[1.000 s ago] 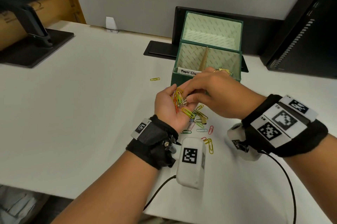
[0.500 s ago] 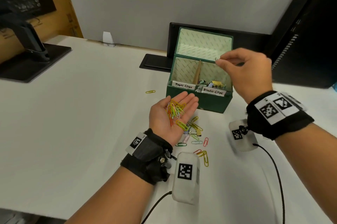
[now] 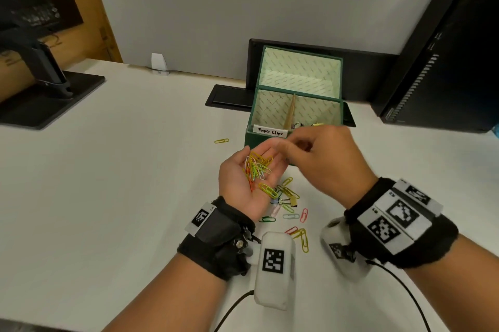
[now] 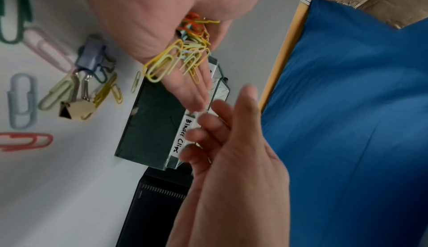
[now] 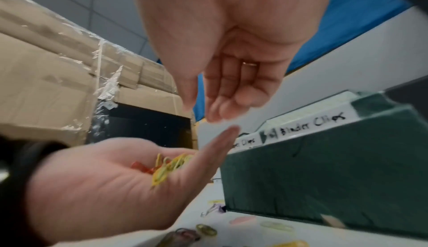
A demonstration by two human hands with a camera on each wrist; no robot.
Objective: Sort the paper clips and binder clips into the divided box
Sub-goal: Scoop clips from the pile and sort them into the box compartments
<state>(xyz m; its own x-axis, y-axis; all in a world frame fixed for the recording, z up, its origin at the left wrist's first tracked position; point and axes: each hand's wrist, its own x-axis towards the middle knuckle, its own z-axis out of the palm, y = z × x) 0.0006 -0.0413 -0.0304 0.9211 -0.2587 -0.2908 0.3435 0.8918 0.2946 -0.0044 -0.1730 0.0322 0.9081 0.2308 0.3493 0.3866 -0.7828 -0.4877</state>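
My left hand (image 3: pixel 243 179) lies palm up in front of the green divided box (image 3: pixel 252 140) and carries a heap of coloured paper clips (image 3: pixel 256 167) on its palm and straight fingers. My right hand (image 3: pixel 294 149) hovers just past the left fingertips, fingers loosely curled; the right wrist view shows this right hand (image 5: pixel 231 86) empty. The box front bears the labels "Paper Clips" (image 3: pixel 270 131) and "Binder Clips" (image 4: pixel 183 135). A few binder clips (image 3: pixel 310 124) show in the right compartment. The left compartment's floor is hidden.
Loose paper clips (image 3: pixel 293 215) and two binder clips, one blue (image 4: pixel 91 55) and one gold (image 4: pixel 76 111), lie on the white table under my hands. A single yellow clip (image 3: pixel 221 140) lies left of the box. A monitor stand (image 3: pixel 48 88) sits far left, a dark monitor (image 3: pixel 445 61) right.
Half a second ago my right hand pinched a clip above the binder-clip compartment. It has since come back down to the left hand's fingertips with nothing in it. The left hand stayed put.
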